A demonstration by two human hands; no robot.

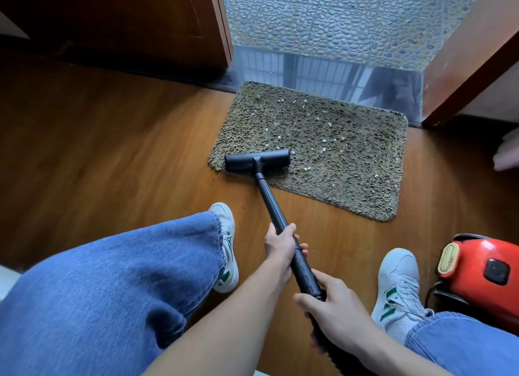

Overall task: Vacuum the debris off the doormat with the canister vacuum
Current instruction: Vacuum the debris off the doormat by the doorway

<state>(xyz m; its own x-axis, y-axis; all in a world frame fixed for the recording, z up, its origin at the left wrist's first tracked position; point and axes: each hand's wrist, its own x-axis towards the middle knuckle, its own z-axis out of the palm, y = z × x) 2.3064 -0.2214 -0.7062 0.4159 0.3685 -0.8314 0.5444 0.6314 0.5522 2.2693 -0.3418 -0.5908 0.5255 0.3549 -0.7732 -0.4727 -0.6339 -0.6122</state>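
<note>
The black wand (pixel 271 204) is gripped by both hands: the left hand (pixel 279 245) is wrapped round it further up, fingers (pixel 289 231) curled fully about the tube, and the right hand (pixel 334 314) is closed round its ribbed end at bottom centre. The floor head (pixel 257 160) is set flat on the doormat (pixel 351 179), at its lower left corner, mid-frame. White debris (pixel 324 140) is scattered over the shaggy pile. The wand is judged stiff and light; the soft mat may be rucked or dragged. The red canister vacuum (pixel 483 266) sits at lower right.
</note>
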